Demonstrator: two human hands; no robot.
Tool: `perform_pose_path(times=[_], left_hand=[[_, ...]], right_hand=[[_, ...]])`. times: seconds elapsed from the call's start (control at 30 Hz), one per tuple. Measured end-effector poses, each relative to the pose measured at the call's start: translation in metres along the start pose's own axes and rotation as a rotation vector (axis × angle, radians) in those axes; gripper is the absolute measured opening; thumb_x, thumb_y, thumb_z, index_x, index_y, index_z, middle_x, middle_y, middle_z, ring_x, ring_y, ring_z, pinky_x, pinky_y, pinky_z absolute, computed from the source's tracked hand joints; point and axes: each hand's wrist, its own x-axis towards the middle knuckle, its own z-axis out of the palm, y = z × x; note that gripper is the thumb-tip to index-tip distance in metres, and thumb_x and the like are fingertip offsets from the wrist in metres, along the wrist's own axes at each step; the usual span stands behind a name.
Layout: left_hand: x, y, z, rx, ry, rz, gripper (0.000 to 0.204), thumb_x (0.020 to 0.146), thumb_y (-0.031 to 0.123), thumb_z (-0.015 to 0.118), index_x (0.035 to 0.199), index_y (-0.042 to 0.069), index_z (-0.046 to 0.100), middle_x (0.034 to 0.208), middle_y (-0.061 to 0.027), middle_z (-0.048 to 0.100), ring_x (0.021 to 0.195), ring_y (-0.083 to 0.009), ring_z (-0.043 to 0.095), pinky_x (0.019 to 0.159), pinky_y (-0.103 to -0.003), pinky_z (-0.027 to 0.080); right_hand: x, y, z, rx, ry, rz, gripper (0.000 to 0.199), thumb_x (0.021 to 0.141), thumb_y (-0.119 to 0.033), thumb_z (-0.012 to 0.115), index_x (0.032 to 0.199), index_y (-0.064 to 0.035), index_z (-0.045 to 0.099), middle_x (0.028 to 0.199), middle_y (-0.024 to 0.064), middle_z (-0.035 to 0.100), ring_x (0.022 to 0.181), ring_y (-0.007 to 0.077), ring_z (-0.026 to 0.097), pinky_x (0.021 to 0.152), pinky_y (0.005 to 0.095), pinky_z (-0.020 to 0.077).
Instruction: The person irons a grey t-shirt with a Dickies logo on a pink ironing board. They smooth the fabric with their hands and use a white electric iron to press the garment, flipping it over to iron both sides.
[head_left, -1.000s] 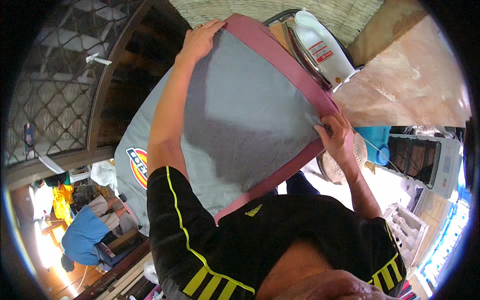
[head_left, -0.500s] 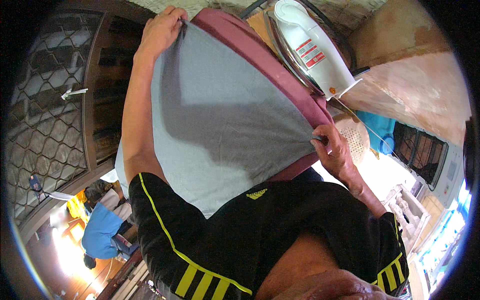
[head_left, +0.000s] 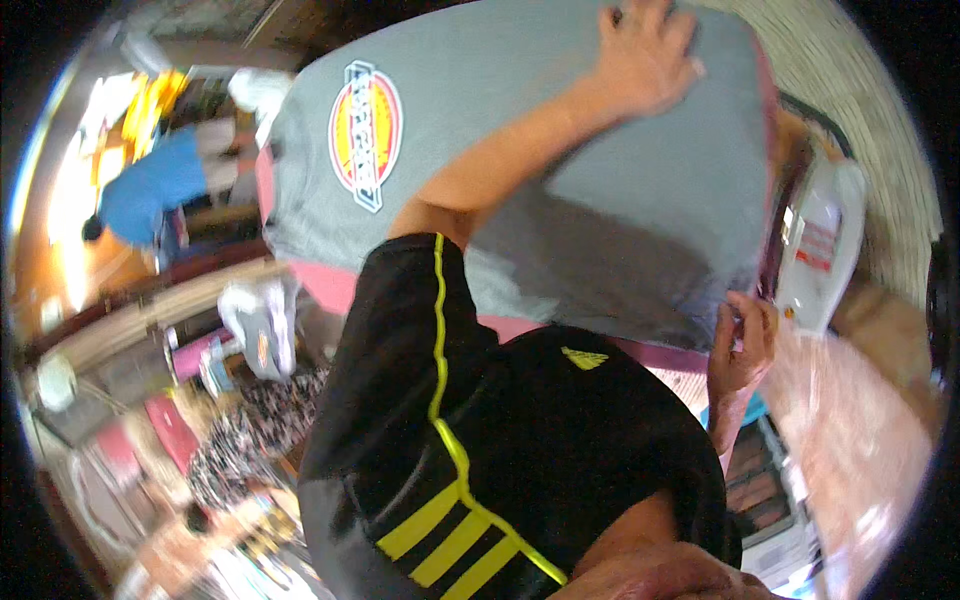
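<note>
A grey cloth garment lies spread over a maroon padded ironing board. On its left part is a red, yellow and white oval print. My left hand rests palm down on the cloth near the far right, fingers spread, the forearm reaching across. By the near right corner of the garment is my right hand, its fingers bent and apart from the thumb, with nothing visible between them. A white iron stands just past the board's right end.
A person in blue bends over at the left. At lower left is a person in patterned clothing, near a bundled grey and white garment. A pale, wrinkled sheet-like surface lies at the right, below the iron.
The view has swung, and the printed part of the garment now shows. My left hand has gone from pinching the far left edge to lying flat at the far right. My right hand has loosened its pinch.
</note>
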Motion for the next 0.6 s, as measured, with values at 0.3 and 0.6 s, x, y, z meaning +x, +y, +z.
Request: perform_pose_path(times=[0.3,0.6], left_hand=[[-0.233,-0.019,-0.151,0.026,-0.150,-0.375,0.071,0.084,0.047,0.066,0.141,0.008,0.046,0.152,-0.0212,0.034,0.141,-0.0446,0.029,0.109,-0.064,0.023],[-0.419,-0.239,-0.345,0.652,-0.136,-0.698,0.047,0.078,0.024,0.072,0.123,0.019,0.061,0.130,-0.0137,0.051,0.124,-0.0354,0.046,0.096,-0.062,0.036]], right_hand=[[0.085,-0.037,0.091,-0.502,-0.197,-0.455,0.054,0.091,-0.026,0.063,0.143,-0.0160,0.050,0.153,0.0103,0.040,0.142,0.0358,0.034,0.112,0.0531,0.0310],[0.119,-0.060,0.135,-0.326,-0.068,-0.566,0.028,0.096,-0.016,0.060,0.121,-0.0060,0.066,0.128,0.0117,0.063,0.122,0.0306,0.056,0.109,0.0418,0.0368]])
